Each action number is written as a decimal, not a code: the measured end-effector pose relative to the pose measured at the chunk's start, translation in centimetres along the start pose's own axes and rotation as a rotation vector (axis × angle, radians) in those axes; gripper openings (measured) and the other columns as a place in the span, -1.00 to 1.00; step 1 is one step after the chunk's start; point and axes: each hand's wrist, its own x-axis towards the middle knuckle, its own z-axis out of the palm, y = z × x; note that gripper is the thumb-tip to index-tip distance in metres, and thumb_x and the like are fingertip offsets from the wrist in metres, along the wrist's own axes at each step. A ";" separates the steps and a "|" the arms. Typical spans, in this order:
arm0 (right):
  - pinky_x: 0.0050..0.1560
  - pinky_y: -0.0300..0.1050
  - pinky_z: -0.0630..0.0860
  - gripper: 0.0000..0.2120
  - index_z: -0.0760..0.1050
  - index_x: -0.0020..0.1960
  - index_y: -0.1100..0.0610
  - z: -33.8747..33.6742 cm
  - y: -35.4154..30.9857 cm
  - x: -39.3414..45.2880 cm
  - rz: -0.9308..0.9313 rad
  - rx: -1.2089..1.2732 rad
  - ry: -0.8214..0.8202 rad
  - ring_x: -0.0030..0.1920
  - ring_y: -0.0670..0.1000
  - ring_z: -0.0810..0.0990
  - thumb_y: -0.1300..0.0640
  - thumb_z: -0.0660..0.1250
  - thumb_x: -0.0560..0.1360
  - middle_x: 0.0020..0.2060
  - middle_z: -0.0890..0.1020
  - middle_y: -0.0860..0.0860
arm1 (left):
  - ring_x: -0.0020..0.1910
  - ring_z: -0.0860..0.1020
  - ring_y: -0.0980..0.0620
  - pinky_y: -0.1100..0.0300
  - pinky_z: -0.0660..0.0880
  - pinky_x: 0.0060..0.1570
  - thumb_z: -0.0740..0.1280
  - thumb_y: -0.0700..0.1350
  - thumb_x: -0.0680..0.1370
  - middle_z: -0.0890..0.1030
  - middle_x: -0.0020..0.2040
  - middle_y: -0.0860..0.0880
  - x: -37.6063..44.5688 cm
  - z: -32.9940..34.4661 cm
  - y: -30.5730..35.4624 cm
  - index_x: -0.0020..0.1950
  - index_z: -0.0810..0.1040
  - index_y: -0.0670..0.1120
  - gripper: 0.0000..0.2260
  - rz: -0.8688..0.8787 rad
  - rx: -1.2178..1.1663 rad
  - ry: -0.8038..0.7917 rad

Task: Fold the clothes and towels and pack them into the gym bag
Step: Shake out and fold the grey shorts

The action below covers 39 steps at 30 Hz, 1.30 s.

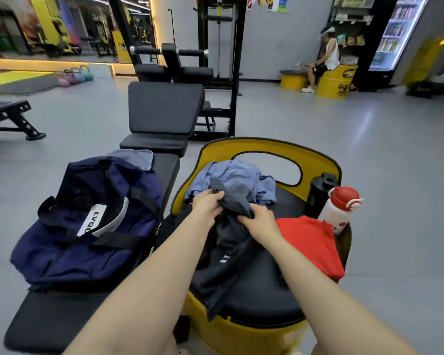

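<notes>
My left grip (207, 205) and right grip (260, 222) both pinching crumpled dark grey fabric garment (235, 201), between them, navy gym bag (87, 221) to my left

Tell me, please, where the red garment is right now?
In the head view, the red fabric garment lies on the right side of the yellow barrel seat, beside the white bottle with a red cap.

Two bare forearms, no sleeves in view, left hand (207, 206), right hand (261, 221), no rings or watch
</notes>
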 end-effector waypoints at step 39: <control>-0.02 -0.07 0.62 -0.63 0.47 0.22 0.14 -27.8 -29.0 0.1 -0.382 0.323 0.065 0.03 0.05 0.61 -0.10 0.27 0.56 0.09 0.59 0.12 | -0.03 0.61 -0.08 0.11 0.59 -0.08 0.31 -0.32 0.54 0.59 0.11 -0.21 -20.7 13.8 31.0 0.28 0.48 -0.27 -0.70 0.687 0.291 -0.239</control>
